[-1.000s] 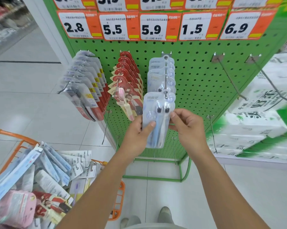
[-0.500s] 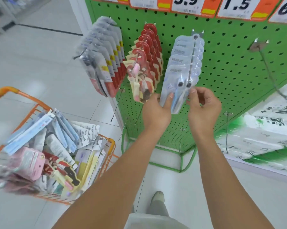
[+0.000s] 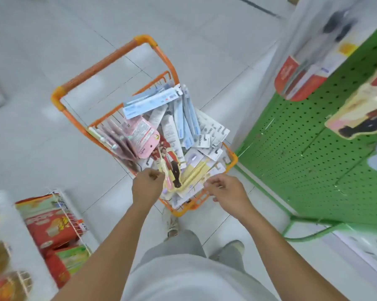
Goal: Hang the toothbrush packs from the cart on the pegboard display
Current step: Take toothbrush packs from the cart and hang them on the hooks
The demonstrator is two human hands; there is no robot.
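I turn from the pegboard (image 3: pixel 309 148), the blue pack hung; left hand (image 3: pixel 147 186) and right hand (image 3: pixel 225 190), loosely curled and empty, reach over the cart (image 3: pixel 100 64) for another toothbrush pack (image 3: pixel 194 170).

Both hands have let go of the pale blue pack on the pegboard (image 3: pixel 309 148) and dropped to the near end of the orange cart (image 3: pixel 232 168) — the left hand (image 3: pixel 147 187) with fingers curled over the packs (grip unclear), the right hand (image 3: pixel 225 191) loosely bent, holding nothing.
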